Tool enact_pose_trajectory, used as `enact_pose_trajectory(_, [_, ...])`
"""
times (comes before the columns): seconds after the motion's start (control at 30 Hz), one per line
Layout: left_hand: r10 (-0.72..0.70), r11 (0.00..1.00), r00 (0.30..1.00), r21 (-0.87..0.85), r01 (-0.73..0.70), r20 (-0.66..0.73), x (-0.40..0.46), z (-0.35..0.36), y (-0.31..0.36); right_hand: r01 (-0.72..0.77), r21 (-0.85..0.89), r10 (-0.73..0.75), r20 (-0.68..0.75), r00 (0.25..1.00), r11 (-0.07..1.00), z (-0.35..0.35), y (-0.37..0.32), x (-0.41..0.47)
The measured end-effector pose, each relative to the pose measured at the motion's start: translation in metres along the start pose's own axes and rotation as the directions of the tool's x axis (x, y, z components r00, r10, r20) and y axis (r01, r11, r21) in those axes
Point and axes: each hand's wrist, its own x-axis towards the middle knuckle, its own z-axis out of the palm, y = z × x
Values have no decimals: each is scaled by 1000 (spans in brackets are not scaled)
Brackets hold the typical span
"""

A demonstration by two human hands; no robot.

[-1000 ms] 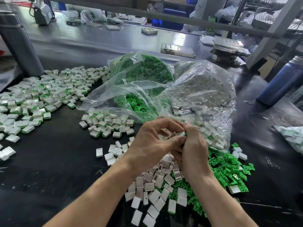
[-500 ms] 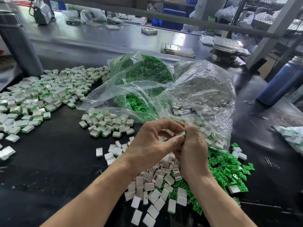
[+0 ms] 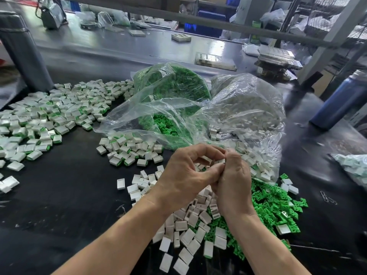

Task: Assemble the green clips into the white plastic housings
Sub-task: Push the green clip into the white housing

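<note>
Both hands meet above the middle of the dark desk (image 3: 59, 195); the left hand (image 3: 184, 175) curls its fingers (image 3: 210, 150) and thumb round a small white housing (image 3: 221, 161), and the right hand (image 3: 234, 181) closes on the same piece from the other side; whether a green clip sits between them I cannot tell, the piece being mostly hidden; judging by the task, the two hands press clip into housing, each bracing the other's push.

The supplies lie close for short reaches; loose white housings (image 3: 190, 235) are heaped just under the wrists, and loose green clips (image 3: 274, 207) spread beside them on the right, partly beneath the white pile. Behind the hands two clear bags lie open toward the person; the bag of clips (image 3: 172, 86) sits left of the bag of housings (image 3: 248, 108), so more can be tipped out as needed.

Finished pieces, white with green showing at an edge, are kept apart from the raw stock; a small heap (image 3: 129, 149) lies near the left hand, and a far larger spread (image 3: 49, 116) covers the left of the desk. A blue bottle (image 3: 341, 102) stands well off at the right.
</note>
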Motion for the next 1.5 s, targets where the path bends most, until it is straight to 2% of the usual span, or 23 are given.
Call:
enact_pose_trajectory(0.27, [1, 1000, 1000, -2, -1, -17, 0, 0, 1, -3, -38, 2, -28, 1000, 999, 1, -2, -1])
enact_pose_trajectory(0.4, [7, 1000, 1000, 17, -7, -18, 1, -1, 3, -14, -134, 11, -23, 1000, 991, -5, -1, -1])
enact_pose_trajectory(0.53, [3, 991, 995, 131, 10, -104, 4, -12, 1, 71, -259, -72, 7, 997, 963, -22, -4, 3])
enact_pose_trajectory(0.63, [-36, 988, 989, 143, 57, -146, 6, -19, -2, 165, -290, -157, 50, 986, 943, -31, -9, 7])
enact_pose_trajectory(0.77, [-46, 991, 988, 117, 64, -146, 5, -22, -4, 193, -420, -154, 125, 980, 887, -33, -8, 6])
enact_pose_trajectory(1.23, [-83, 988, 993, 120, 92, -82, 6, -22, 1, 151, -460, -123, 92, 988, 875, -35, 3, 11])
enact_pose_trajectory(1.37, [-111, 962, 986, 236, 137, -122, 5, -32, 2, 126, -466, -89, 100, 991, 876, -38, 5, 12])
enact_pose_trajectory(1.5, [-151, 837, 947, 473, 275, -284, 5, -59, -2, 94, -490, -71, 66, 995, 867, -50, 1, 15])
